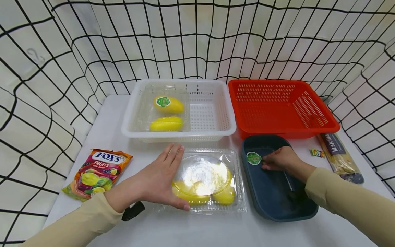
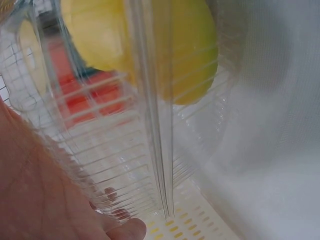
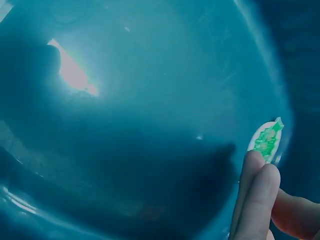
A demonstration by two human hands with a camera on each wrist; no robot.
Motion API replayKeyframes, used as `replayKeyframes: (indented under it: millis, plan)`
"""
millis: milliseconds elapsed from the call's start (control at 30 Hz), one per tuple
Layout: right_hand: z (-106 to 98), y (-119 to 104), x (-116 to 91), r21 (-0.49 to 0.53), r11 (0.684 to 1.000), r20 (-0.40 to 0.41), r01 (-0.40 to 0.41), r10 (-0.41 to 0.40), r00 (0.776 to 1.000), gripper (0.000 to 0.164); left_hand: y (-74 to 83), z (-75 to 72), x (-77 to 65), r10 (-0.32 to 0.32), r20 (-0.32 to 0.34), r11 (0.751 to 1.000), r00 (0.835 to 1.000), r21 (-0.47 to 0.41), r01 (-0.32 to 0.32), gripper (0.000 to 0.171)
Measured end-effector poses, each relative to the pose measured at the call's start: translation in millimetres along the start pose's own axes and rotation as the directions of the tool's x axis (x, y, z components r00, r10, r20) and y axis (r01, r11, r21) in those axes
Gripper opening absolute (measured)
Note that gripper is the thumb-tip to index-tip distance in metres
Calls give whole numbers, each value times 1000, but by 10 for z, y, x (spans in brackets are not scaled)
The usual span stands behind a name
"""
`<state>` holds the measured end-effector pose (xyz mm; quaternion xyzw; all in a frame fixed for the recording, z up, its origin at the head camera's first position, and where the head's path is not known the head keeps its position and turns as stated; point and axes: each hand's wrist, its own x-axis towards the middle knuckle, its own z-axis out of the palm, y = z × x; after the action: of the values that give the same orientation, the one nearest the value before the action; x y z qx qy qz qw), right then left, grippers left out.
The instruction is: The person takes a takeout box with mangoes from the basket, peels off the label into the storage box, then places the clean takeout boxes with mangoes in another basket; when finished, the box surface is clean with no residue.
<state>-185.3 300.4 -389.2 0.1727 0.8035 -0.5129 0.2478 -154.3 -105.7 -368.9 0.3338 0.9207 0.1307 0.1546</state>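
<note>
My left hand point(image 1: 162, 178), fingers straight, lies against the left side of a clear plastic clamshell box point(image 1: 237, 171) on the table. Yellow mangoes point(image 1: 223, 196) show through its lid; the left wrist view looks through the ribbed plastic at yellow fruit point(image 2: 187, 55). Inside a dark blue basin point(image 1: 262, 195), my right hand point(image 1: 282, 159) pinches the edge of a round green-and-white sticker point(image 1: 254, 158). The right wrist view shows the sticker point(image 3: 266, 142) at my fingertips point(image 3: 265, 182), over the basin's glossy surface point(image 3: 150, 115).
Behind stands a white basket point(image 1: 210, 132) holding another clear box with two mangoes point(image 1: 166, 124). A red basket point(image 1: 262, 116) is right of it. A FOX'S candy bag point(image 1: 100, 173) and a black object point(image 1: 133, 211) lie left; a small candy point(image 1: 318, 153) and a pasta pack point(image 1: 339, 154) lie right.
</note>
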Motion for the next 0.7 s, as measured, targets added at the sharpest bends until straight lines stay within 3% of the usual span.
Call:
replayKeyframes:
  millis: [100,167,233,300,400,467,533,700]
  plan:
    - [43,-60,-91,-158,980,-53,121,-131,990,35,-5,-6,-5,-1,-2,1000,1000,7,1,147]
    - [101,-125,-181,-323,921,-96,218,-261,961,35,-8,-9,-8,0,-7,1000,1000,12,0,147]
    - [197,-201,-289,-471,826,-129,310,-412,902,34,-11,-12,-8,4,-10,1000,1000,17,-4,148]
    - [315,-285,-399,-555,731,-115,398,-541,833,37,-13,-15,-7,8,-11,1000,1000,19,-8,147]
    - [508,-396,-528,-613,586,-11,530,-676,736,51,-17,-19,-9,11,-12,1000,1000,18,-10,147]
    - [636,-449,-576,-621,501,99,603,-713,694,64,-17,-21,-14,11,-15,1000,1000,18,-10,147]
    - [753,-480,-602,-622,440,201,648,-710,675,79,-15,-18,-19,12,-21,1000,1000,16,-11,147]
    - [965,-477,-590,-643,354,363,679,-639,678,117,-9,4,-27,19,-32,1000,999,11,-18,147]
